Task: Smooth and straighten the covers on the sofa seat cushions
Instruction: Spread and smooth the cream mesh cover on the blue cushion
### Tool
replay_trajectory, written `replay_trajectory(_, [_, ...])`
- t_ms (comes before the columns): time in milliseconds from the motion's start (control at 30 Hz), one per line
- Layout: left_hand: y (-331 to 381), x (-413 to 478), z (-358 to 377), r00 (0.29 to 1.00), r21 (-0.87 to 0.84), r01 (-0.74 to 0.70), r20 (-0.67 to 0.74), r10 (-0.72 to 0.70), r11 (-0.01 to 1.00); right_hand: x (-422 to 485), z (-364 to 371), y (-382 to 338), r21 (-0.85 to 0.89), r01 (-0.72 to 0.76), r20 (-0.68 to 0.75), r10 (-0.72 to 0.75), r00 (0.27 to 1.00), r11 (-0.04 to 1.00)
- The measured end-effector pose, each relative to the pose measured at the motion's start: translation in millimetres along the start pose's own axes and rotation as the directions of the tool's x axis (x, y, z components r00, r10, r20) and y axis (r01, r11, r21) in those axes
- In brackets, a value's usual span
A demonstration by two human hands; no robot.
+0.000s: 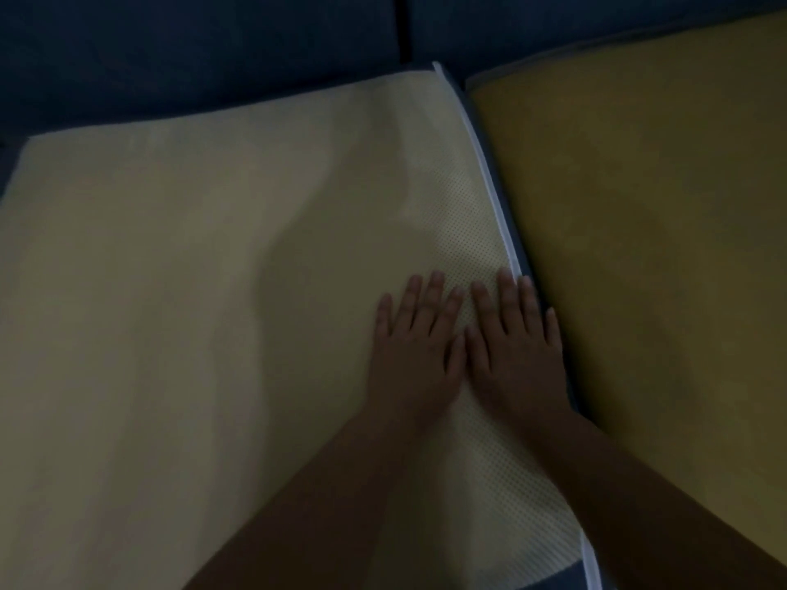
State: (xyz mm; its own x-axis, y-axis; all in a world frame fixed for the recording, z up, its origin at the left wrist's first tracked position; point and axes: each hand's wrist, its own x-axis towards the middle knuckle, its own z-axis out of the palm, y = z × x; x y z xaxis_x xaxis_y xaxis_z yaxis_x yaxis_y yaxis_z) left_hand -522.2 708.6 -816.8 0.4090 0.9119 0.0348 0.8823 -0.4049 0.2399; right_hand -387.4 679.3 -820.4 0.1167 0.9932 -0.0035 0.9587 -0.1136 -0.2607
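A pale yellow mesh cover (191,291) lies over the left seat cushion, with a white piped edge (496,198) along its right side. My left hand (415,351) and my right hand (517,355) lie side by side, palms down, fingers straight, pressing flat on the cover close to that edge. The little finger of my right hand reaches the dark gap between the cushions. A darker yellow cover (660,249) lies on the right seat cushion.
Dark blue sofa back cushions (213,44) run along the top of the view, split by a seam above the gap. The light is dim. A soft shadow or shallow fold runs across the left cover's middle.
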Motion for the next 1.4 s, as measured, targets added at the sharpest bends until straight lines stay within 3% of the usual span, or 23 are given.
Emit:
replay_trajectory(100, [-2,-10,-6,0.999,0.017,-0.032,-0.012,0.032,0.999,-19,-12,10,-0.012,0.122,0.073,-0.121,0.99,0.992])
replay_trajectory(167, [3,-29,-13,0.999,0.037,-0.036,-0.038,0.038,0.999,-43,-26,20,-0.034,0.231,0.065,-0.229,0.971,0.972])
replay_trajectory(300, [25,-78,-34,0.992,0.036,-0.071,-0.104,0.075,0.997,-86,-61,28,0.002,0.275,-0.012,-0.275,0.961,0.961])
replay_trajectory(467, [53,-105,-51,0.988,-0.005,-0.021,-0.154,0.02,1.0,-110,-70,7,0.069,0.211,-0.161,-0.198,0.967,0.975])
replay_trajectory(633, [51,-126,-37,0.987,0.036,-0.031,-0.159,0.037,0.999,-124,-51,-14,0.055,0.09,-0.175,-0.079,0.981,0.994])
replay_trajectory(800, [35,-149,-1,0.993,0.072,-0.07,0.097,0.063,0.995,-152,-18,-12,-0.08,-0.033,0.123,0.042,0.992,0.996])
replay_trajectory(967, [25,-149,-21,0.983,0.002,-0.11,0.147,0.108,0.994,-147,-31,-26,-0.153,-0.124,0.256,0.16,0.953,0.98])
replay_trajectory(1033, [10,-159,-39,0.99,-0.022,-0.112,0.085,0.113,0.993,-150,-41,-43,-0.104,-0.097,0.204,0.117,0.972,0.99])
replay_trajectory(1133, [-21,-183,-68,0.989,0.042,-0.139,-0.045,0.141,0.989,-157,-44,-83,-0.001,-0.004,-0.003,0.004,1.0,1.0])
replay_trajectory(1233, [-59,-206,-79,0.987,0.098,-0.138,-0.065,0.145,0.986,-161,-35,-126,0.039,0.048,-0.115,-0.044,0.992,0.998])
replay_trajectory(1300, [-88,-220,-69,0.993,0.133,-0.117,0.017,0.116,0.984,-167,-13,-146,0.001,0.071,-0.089,-0.071,0.994,0.997])
replay_trajectory(1400, [-111,-231,-49,0.988,0.132,-0.098,0.136,0.08,0.986,-180,25,-151,-0.087,0.09,0.063,-0.085,0.994,0.992])
